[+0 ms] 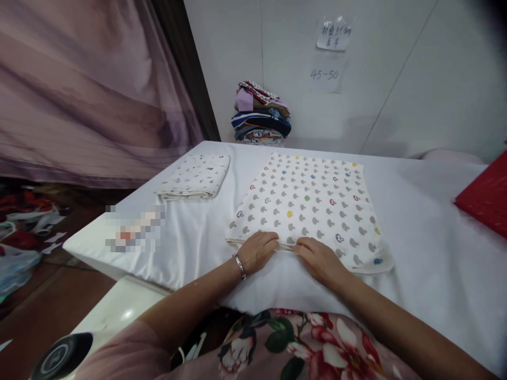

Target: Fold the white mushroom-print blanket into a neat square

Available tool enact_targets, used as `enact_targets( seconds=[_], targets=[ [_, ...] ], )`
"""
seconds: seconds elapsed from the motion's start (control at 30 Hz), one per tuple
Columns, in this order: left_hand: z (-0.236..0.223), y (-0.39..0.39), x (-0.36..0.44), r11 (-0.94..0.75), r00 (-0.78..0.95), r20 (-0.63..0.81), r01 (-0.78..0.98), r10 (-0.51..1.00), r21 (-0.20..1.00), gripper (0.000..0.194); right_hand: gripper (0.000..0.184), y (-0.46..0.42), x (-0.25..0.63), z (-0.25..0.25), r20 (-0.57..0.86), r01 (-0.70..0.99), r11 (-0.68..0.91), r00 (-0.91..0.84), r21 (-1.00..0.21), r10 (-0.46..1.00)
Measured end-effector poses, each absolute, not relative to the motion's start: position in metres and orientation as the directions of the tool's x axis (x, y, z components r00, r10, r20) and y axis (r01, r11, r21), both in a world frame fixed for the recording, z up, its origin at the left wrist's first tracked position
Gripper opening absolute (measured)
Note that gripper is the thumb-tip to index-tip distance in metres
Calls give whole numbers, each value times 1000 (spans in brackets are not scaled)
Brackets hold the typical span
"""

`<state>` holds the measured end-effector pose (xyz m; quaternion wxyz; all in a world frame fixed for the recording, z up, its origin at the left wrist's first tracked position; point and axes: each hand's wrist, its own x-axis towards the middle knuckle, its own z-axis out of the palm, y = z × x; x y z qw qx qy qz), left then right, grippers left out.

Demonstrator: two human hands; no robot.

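A white cloth [312, 203] printed with grey mushrooms and a few coloured ones lies flat and folded in layers before me. My left hand [259, 250] grips its near edge, fingers on top and thumb hidden beneath. Close by on the right, my right hand [319, 258] pinches the same edge. A short stretch of layered hem shows between the two hands. To the left rests another folded white cloth [194, 177] with small grey prints, apart from both hands.
The cloths lie on a white-covered table [428, 221]. Against the wall stands a stack of folded fabrics [261, 116]. A red item [487, 195] sits at the right edge. A pixelated patch covers something at the table's left. A pink curtain [99, 79] hangs on the left.
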<state>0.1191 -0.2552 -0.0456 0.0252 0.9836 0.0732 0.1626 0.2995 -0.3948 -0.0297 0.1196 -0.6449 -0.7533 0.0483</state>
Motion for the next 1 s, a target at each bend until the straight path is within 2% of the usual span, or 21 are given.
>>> enact_targets(
  seconds=[0.23,0.57,0.7,0.87,1.0],
  targets=[
    [-49,-255,120,-988,918,367,135,152,74,10,26,-394,298,-33,172,965,161,-126,-209,977],
    [-49,-256,122,-994,928,362,101,83,-31,19,25,-395,296,-41,201,972,165,-130,-166,971],
    [-50,-256,122,-995,932,357,87,61,-58,16,27,-396,297,-44,241,973,188,-151,-137,959],
    [-48,-257,120,-994,919,385,101,78,-38,17,26,-400,295,-42,274,970,200,-156,-138,949],
    [-44,-257,117,-998,911,411,55,33,-42,16,26,-402,291,-42,307,967,204,-150,-154,940]
  ],
)
